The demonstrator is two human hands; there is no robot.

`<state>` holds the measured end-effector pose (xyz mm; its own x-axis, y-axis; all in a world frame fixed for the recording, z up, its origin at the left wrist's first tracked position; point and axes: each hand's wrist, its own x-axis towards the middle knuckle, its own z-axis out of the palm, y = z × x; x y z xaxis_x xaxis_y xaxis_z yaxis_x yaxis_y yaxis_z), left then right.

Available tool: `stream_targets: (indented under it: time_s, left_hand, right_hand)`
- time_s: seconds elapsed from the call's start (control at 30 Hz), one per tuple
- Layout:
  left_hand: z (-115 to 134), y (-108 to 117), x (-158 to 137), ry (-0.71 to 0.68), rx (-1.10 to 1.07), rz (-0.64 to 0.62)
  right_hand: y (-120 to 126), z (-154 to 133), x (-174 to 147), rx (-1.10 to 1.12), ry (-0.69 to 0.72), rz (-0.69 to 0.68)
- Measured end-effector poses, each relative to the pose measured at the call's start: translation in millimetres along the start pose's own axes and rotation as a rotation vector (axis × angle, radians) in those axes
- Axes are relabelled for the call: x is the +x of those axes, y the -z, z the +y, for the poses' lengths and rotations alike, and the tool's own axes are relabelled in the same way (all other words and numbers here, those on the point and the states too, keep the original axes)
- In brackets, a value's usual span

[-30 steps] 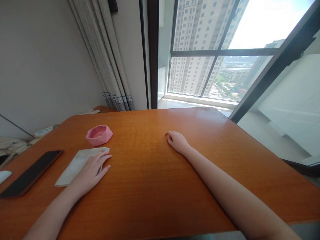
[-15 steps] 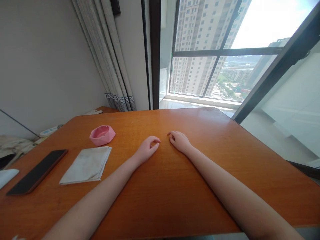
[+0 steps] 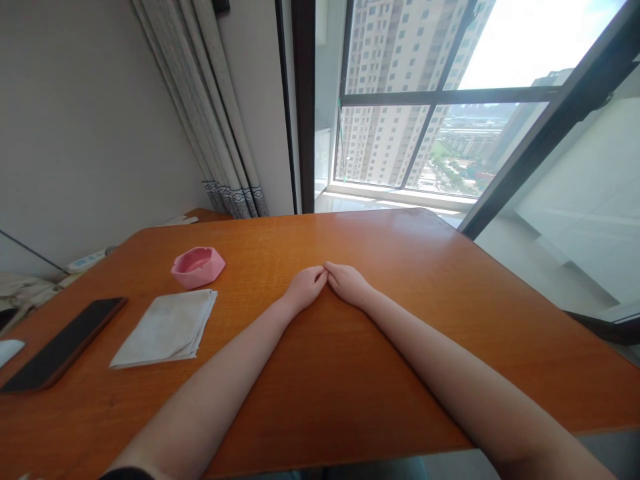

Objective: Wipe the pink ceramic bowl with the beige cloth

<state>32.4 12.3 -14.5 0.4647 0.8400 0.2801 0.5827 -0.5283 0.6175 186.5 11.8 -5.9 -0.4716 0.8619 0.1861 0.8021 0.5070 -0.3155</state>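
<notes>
My left hand (image 3: 306, 287) and my right hand (image 3: 349, 283) meet over the middle of the wooden table (image 3: 330, 387), their fingertips touching. The left fingers are curled in, with the thumb close against them. On the right, the fingers also bend inward, closed and pressed to the left ones. No object shows in either hand. To the left of my hands lies a folded whitish cloth (image 3: 165, 328). Behind it stands a pink angular ashtray-like dish (image 3: 199, 268).
A long dark slab with a brown edge (image 3: 63, 343) lies at the table's left, beside a partly cut-off white item (image 3: 9, 351). A grey curtain (image 3: 210, 120) hangs beyond the far left edge. Large windows (image 3: 395, 140) rise behind the table.
My hands have come together from a short gap until their fingertips touch, and the fingers have closed. The view has shifted slightly; the cloth, dish and slab keep their places on the table.
</notes>
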Motion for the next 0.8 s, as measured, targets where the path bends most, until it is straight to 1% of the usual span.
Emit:
stream_targets:
  time_s: [0.17, 0.37, 0.5, 0.8]
  left_hand:
    - [-0.4, -1.8, 1.5, -0.022, 0.016, -0.021]
    - [1.7, -2.8, -0.5, -0.050, 0.030, -0.005]
    - [2.0, -3.9, -0.7, -0.033, 0.088, -0.001]
    - [2.3, -3.4, -0.5, -0.033, 0.115, -0.006]
  right_hand:
    - [3.7, 4.9, 0.7, -0.020, 0.019, -0.027]
    - [4.2, 3.6, 1.7, -0.070, -0.020, -0.023]
    - [3.5, 1.8, 2.6, -0.098, -0.049, -0.032]
    - [0.7, -0.1, 3.3, -0.132, -0.047, -0.021]
